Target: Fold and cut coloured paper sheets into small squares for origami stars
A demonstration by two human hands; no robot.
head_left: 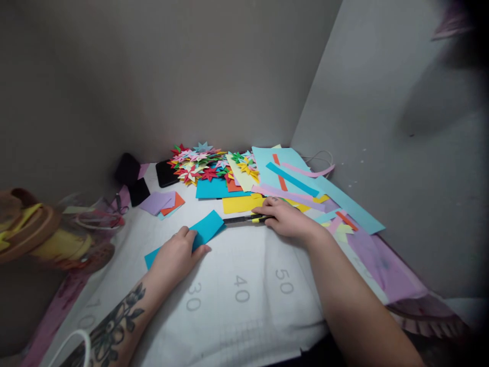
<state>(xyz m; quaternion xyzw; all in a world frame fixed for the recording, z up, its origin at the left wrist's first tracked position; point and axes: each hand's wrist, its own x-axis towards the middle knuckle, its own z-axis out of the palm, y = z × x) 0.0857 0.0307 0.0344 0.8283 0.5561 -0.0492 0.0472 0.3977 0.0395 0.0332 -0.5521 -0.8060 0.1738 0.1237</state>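
My left hand (178, 257) is closed on a strip of blue paper (208, 227), apparently folded, with the thumb along its lower edge. Part of the paper is hidden under the fingers. In my right hand (284, 218) is a black and yellow utility knife (246, 219), held low over the white sheet (244, 255). Its blade points left and reaches the right end of the blue paper; whether it lies inside the fold I cannot tell. Just beyond the knife lies a yellow paper sheet (239, 205).
Folded paper stars (200, 163) are heaped at the back, beside a black phone (166, 174). Light blue sheets (267, 168) and coloured strips (292, 179) cover the right side. Purple squares (157, 202) lie left. A pot-like object (28, 224) stands far left. Grey walls (214, 76) border the table.
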